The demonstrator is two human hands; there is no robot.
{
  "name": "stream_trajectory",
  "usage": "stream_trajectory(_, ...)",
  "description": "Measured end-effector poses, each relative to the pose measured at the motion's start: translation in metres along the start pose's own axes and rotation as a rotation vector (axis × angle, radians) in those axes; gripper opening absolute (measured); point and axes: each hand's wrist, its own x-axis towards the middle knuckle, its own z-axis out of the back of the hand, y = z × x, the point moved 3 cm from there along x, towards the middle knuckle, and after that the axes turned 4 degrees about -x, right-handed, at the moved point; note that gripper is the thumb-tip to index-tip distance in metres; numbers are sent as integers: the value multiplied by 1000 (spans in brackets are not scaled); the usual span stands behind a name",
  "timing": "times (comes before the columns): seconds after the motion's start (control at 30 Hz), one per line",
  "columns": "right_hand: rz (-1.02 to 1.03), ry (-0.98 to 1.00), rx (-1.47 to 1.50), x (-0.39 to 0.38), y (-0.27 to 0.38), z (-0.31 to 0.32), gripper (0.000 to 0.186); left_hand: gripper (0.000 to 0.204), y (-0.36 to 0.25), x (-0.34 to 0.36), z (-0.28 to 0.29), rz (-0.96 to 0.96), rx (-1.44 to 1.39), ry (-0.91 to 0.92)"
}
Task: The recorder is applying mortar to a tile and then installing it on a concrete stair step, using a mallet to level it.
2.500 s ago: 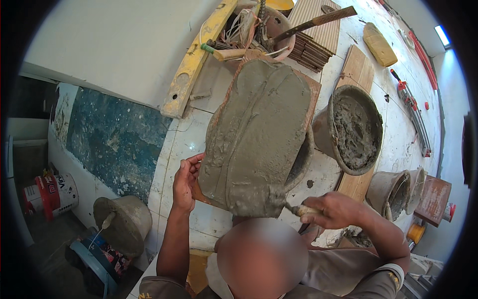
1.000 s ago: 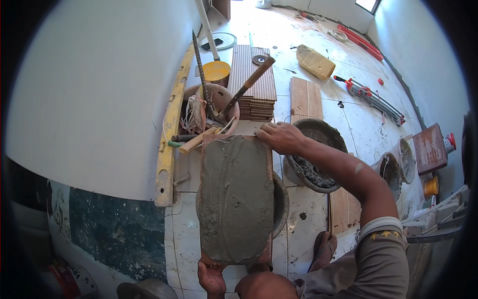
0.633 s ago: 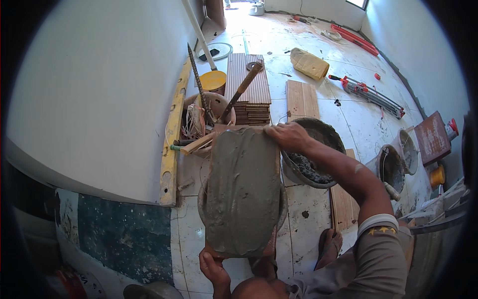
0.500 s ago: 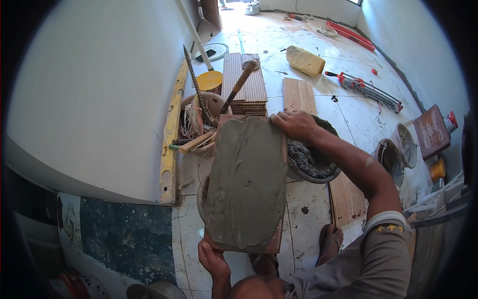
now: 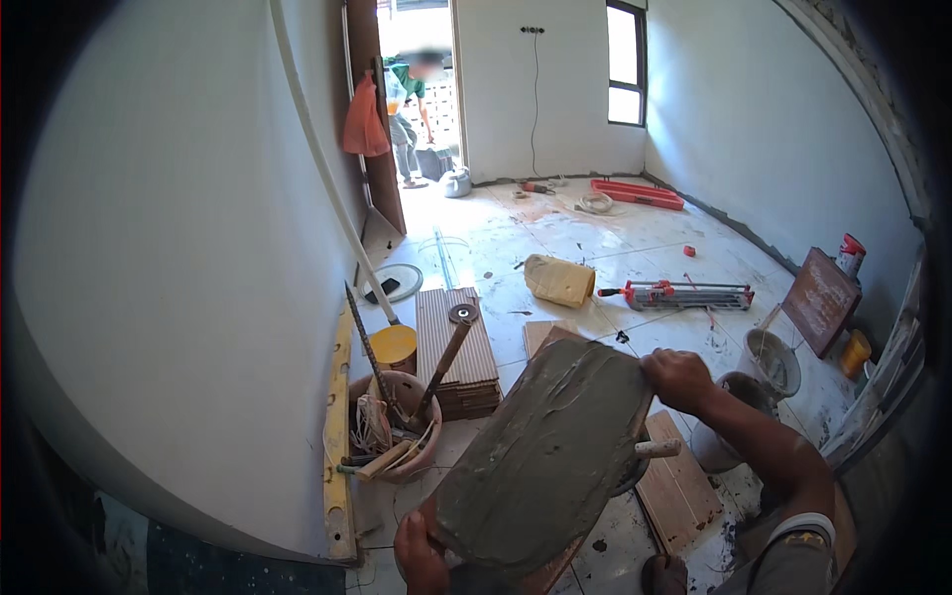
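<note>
A rectangular tile [image 5: 557, 572], its upper face thickly coated in grey mortar [image 5: 540, 451], is held in front of me at a slant. My left hand [image 5: 421, 557] is closed on its near left corner, the thumb showing at the edge. At the far right corner my right hand [image 5: 679, 379] grips the edge with curled fingers. Below the tile's right side a light handle [image 5: 657, 449] sticks out; the dark container beneath is mostly hidden. Wood-patterned planks [image 5: 684, 486] lie on the floor under my right forearm.
A tub of tools [image 5: 436, 441] stands at left beside a yellow level [image 5: 338, 466] and stacked tiles [image 5: 451, 362]. Beyond are a yellowish wrapped bundle [image 5: 560, 281] and a tile cutter [image 5: 689, 295]. Buckets [image 5: 773, 359] stand at right. A person [image 5: 409, 124] is in the far doorway.
My view has tilted up, bringing the doorway and window in. The coated tile has swung from nearly straight to slanted, its far end toward the right; both hands still hold it.
</note>
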Motion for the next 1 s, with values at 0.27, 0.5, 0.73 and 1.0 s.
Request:
stream_trajectory(0.27, -166, 114, -172, -73, -27, 95, 26, 36, -25, 32, -102, 17, -49, 90)
stream_trajectory(0.5, -297, 153, -193, -117, -18, 138, 27, 42, -39, 41, -137, 93, -188, 227)
stream_trajectory(0.73, -448, 95, -201, -210, 5, 204, 21, 56, -51, 33, -208, -20, 18, 577)
stream_trajectory(1.0, -737, -35, -275, -356, 58, 340, 36, 62, 53, -2, -347, 661, -33, 1053)
